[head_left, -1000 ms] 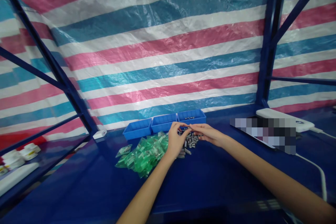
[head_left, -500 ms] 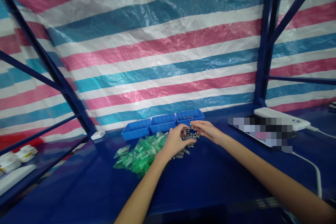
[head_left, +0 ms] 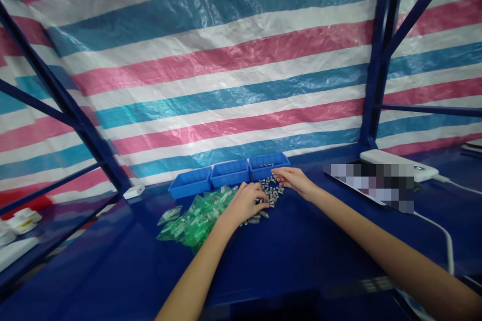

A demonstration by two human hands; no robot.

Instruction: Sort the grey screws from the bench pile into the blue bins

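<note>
A loose pile of small metal fasteners (head_left: 273, 192), which look like screws, lies on the blue table. My left hand (head_left: 246, 203) reaches down onto the pile's left side, fingers curled in toward the thumb among the pieces; what they grip is too small to make out. At the pile's right edge is my right hand (head_left: 295, 181), its thumb and fingertips pinched together, and I cannot make out what is between them. Green plastic packets (head_left: 201, 218) are heaped left of my left hand, partly behind that wrist. Thicker metal cylinders (head_left: 254, 219) lie below the pile.
Behind the pile stand three blue bins: a left bin (head_left: 190, 188), a middle bin (head_left: 229, 179) and a right bin (head_left: 269, 171) with a few metal pieces. Right lie a phone (head_left: 369, 185) and a white power bank (head_left: 399, 164) with cable. A white adapter (head_left: 134, 191) sits left.
My left hand has lowered onto the fasteners, and its fingers and thumb have drawn closer together. The right hand stays pinched beside the pile. The view has shifted slightly.
</note>
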